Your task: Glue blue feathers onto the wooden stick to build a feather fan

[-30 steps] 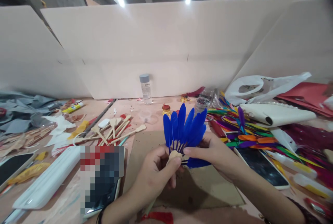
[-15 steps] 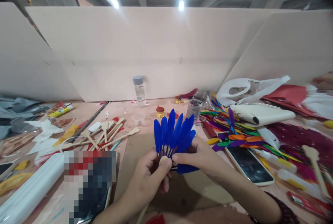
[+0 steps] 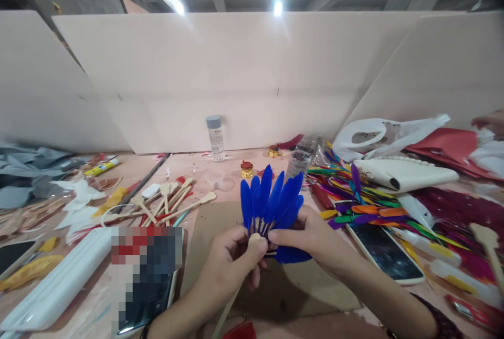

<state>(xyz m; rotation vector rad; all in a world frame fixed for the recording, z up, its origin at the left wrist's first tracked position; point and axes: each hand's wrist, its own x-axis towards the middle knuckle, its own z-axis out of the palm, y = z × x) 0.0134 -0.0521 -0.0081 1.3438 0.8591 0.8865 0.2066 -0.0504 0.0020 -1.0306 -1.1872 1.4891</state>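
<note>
Left grip (image 3: 235,259) pinches the wooden base (image 3: 254,237); blue feathers (image 3: 271,197) — fanned — above.

Feather fan (image 3: 271,202) over cardboard (image 3: 307,292), bottle (image 3: 216,140) behind, sticks (image 3: 167,198) at left, feather pile (image 3: 362,209) at right.

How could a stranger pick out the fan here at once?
Find the cardboard at the picture's lower middle. Over it, the left hand and right hand hold the fan. Its feathers are all blue and spread like rays, unlike the loose, many-coloured pile to the right.
</note>
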